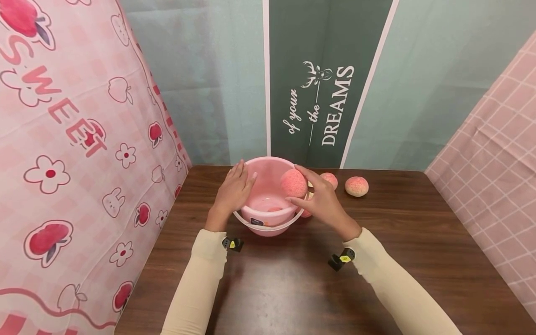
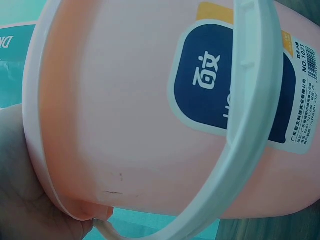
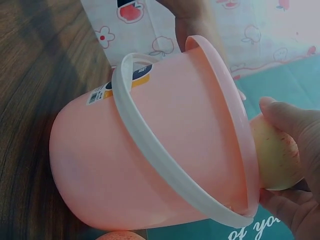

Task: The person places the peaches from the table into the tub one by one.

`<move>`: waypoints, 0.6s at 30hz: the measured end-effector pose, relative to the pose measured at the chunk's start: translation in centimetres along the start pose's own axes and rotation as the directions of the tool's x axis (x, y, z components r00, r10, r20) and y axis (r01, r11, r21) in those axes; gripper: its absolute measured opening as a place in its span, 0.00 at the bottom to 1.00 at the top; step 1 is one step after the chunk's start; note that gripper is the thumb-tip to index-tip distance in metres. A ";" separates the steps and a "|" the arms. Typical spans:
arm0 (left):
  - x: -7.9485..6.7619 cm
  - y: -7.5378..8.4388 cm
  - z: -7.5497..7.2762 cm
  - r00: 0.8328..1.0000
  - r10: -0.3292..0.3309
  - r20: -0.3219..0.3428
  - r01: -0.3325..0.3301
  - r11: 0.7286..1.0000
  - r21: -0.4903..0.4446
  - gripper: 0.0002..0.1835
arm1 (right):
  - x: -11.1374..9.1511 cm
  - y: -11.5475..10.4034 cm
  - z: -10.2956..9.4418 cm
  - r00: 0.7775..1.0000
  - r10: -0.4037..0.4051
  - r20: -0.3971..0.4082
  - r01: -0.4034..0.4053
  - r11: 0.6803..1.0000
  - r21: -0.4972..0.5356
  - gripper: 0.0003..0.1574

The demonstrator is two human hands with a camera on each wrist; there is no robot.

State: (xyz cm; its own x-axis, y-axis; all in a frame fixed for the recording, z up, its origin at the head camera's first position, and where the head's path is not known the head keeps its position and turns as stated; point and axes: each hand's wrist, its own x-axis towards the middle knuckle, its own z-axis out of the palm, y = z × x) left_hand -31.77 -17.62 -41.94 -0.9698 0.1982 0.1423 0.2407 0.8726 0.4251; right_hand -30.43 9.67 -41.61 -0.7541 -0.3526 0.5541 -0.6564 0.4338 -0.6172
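A pink bucket (image 1: 268, 216) with a white handle (image 3: 150, 145) stands on the table. My left hand (image 1: 234, 190) rests on its left rim, fingers straight. In the left wrist view, part of that hand (image 2: 25, 185) lies along the rim by the handle's pivot. With thumb and fingers, my right hand (image 1: 324, 200) holds a peach (image 1: 294, 184) at the right rim, over the opening. The right wrist view shows this peach's pale yellow side (image 3: 275, 155). A reddish patch (image 1: 275, 209) shows at the bottom inside the bucket.
Two more peaches lie right of the bucket, one (image 1: 329, 180) partly behind my right hand and one (image 1: 357, 186) farther right. Another peach (image 1: 307, 213) shows against the bucket's right side. Patterned cloths hang around the dark wooden table (image 1: 276, 288).
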 end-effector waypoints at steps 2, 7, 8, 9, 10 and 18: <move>0.0 0.0 0.0 1.000 0.002 -0.003 -0.002 1.000 -0.004 0.40 | 0.0 0.0 0.0 1.000 0.001 0.007 -0.001 1.000 0.004 0.56; 0.1 -0.2 0.1 1.000 0.008 -0.010 -0.008 1.000 -0.008 0.39 | 0.1 0.1 0.2 1.000 0.001 0.017 -0.001 1.000 0.011 0.56; 0.2 -0.2 0.1 1.000 0.008 -0.010 -0.008 1.000 -0.009 0.39 | 0.1 0.1 0.2 1.000 -0.001 0.018 0.001 1.000 0.016 0.55; 0.2 -0.2 0.1 1.000 0.008 -0.010 -0.008 1.000 -0.009 0.39 | 0.1 0.1 0.2 1.000 -0.006 0.017 0.006 1.000 0.021 0.54; 0.2 -0.2 0.1 1.000 0.008 -0.010 -0.008 1.000 -0.009 0.39 | 0.1 0.1 0.2 1.000 -0.008 0.018 0.008 1.000 0.027 0.53; 0.1 -0.3 0.0 1.000 0.009 -0.010 -0.009 1.000 -0.012 0.39 | 0.1 0.1 0.2 1.000 0.001 0.027 -0.003 0.999 0.050 0.47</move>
State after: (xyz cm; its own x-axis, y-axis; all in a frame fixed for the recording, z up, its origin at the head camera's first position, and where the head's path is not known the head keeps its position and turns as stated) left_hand -31.94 -17.81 -42.08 -0.9672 0.2015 0.1546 0.2497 0.8655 0.4342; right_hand -30.54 9.52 -41.72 -0.7554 -0.3745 0.5378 -0.6546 0.3926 -0.6460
